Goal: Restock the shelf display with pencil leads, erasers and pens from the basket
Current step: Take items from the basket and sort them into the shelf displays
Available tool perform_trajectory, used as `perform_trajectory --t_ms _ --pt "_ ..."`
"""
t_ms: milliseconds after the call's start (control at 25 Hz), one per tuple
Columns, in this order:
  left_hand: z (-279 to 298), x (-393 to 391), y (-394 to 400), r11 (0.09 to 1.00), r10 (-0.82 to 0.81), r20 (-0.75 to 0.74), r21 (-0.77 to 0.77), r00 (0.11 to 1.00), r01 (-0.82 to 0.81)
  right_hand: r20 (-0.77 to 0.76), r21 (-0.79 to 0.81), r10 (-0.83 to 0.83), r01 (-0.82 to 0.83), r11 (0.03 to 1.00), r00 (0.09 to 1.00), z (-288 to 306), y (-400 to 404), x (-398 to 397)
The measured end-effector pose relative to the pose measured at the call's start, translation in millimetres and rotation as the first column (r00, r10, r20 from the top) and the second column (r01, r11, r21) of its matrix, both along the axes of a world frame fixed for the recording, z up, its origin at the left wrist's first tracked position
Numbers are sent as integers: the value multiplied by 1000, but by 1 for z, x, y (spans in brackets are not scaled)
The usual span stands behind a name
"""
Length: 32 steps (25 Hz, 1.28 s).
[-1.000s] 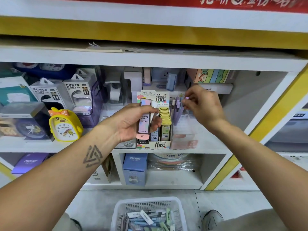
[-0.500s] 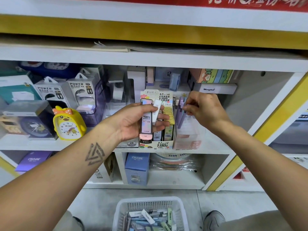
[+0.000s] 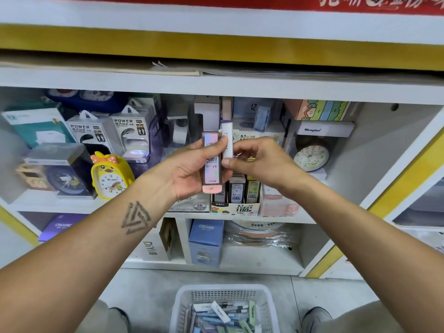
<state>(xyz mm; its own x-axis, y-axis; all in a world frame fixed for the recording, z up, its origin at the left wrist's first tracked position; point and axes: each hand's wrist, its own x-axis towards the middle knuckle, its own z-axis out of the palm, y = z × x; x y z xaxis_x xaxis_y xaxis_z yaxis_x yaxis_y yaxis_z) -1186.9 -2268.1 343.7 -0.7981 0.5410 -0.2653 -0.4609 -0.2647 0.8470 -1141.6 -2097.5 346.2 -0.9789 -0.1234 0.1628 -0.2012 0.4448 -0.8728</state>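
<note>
The left hand point(image 3: 189, 169) held a lead case point(image 3: 211, 162) upright in curled fingers, pink cap down, long axis vertical, while the right hand point(image 3: 262, 162) pinched the lower end of an upright white eraser point(image 3: 227, 138) just right of it.

"POWER BANK" on boxes point(image 3: 96, 131), "CRUHRE" on blue box point(image 3: 206, 241), "Henghui" on white box point(image 3: 324, 129)
</note>
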Motion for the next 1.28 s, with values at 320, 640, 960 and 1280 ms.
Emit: perform_trajectory --t_ms 320,640,960,1280 --pt "8 -14 -56 969 93 -58 -224 994 -103 -245 396 -21 120 910 969 -5 -31 -22" --pt "0 -12 -83 904 162 -274 -344 948 -254 102 -392 -21 60 918 995 -1 -54 -24" --pt "-28 -14 -107 442 -187 -457 -830 870 -341 -73 103 -146 153 983 987 -12 -57 -33" --pt "-65 -8 -98 187 -440 -533 -842 723 -506 -121 210 -126 149 966 985 -23 -58 -40"
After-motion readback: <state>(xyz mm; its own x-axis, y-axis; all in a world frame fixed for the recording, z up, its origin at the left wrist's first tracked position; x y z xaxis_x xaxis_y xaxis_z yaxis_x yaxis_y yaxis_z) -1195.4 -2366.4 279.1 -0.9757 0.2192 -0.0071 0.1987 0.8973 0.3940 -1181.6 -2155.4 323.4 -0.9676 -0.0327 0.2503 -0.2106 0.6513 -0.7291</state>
